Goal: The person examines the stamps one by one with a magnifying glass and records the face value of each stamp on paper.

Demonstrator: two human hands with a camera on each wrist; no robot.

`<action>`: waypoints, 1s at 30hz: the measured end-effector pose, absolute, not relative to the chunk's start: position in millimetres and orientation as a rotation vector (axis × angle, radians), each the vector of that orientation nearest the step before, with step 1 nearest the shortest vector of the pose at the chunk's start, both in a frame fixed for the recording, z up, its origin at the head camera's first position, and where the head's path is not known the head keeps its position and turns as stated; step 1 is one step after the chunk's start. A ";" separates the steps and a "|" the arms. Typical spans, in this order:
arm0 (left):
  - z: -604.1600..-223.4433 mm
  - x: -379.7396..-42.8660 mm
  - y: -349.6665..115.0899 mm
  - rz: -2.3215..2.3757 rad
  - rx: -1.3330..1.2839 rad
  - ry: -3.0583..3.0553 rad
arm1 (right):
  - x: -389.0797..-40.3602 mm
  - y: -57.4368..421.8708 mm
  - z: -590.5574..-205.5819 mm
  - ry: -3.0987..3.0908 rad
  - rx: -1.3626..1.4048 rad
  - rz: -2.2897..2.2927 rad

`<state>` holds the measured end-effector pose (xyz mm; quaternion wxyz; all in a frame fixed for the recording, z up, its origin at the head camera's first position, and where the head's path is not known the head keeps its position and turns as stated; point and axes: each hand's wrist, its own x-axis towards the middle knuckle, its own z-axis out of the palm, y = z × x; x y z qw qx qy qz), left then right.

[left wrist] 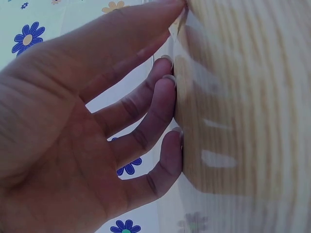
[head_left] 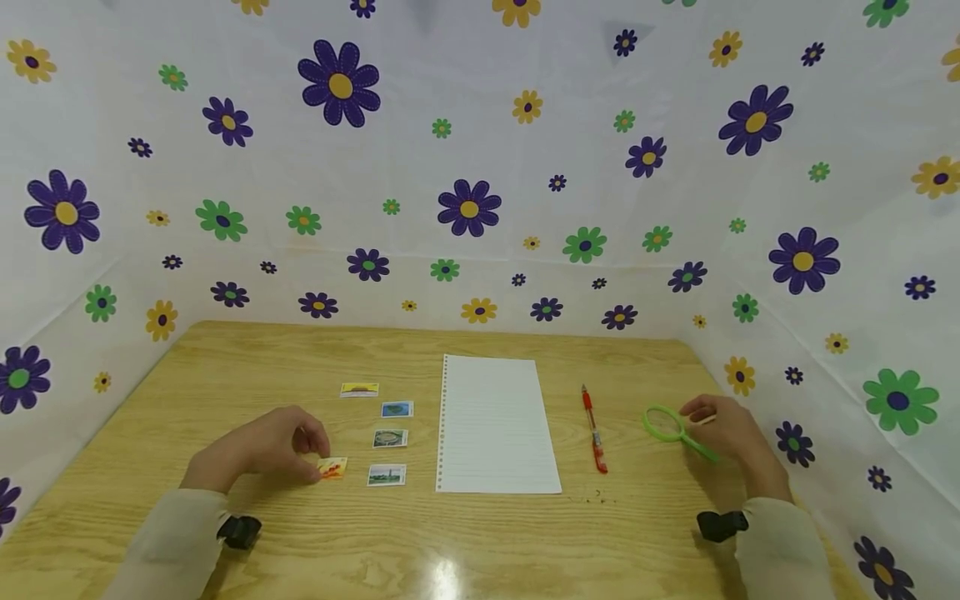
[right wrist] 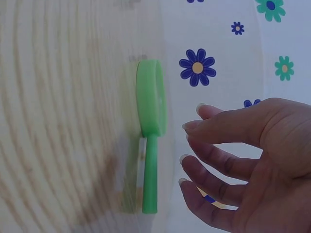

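Note:
On the left of the wooden table, my left hand (head_left: 273, 446) pinches the edge of a small red-and-yellow stamp (head_left: 334, 468) between thumb and finger. The left wrist view has its other fingertips (left wrist: 170, 141) right at the tabletop, with most of the stamp hidden. Several more picture stamps lie to its right, among them a yellow one (head_left: 360, 389), a blue one (head_left: 397, 409) and one with a green landscape (head_left: 386, 475). On the right, my right hand (head_left: 723, 429) hovers beside a green magnifying glass (right wrist: 151, 99), its fingers loosely bent and holding nothing. The magnifying glass lies flat.
A lined sheet of paper (head_left: 495, 425) with punched holes lies mid-table. Right of it is a red pen (head_left: 593, 429), with small dark specks on the wood (head_left: 480, 533) nearer me. White cloth with flower prints (head_left: 465, 150) walls the back and both sides.

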<state>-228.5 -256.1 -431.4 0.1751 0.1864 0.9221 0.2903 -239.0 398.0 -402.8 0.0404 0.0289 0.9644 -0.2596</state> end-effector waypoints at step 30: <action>-433.7 -228.1 -255.2 0.841 0.523 2.610 | -243.3 370.6 -394.9 3.026 -0.022 -0.782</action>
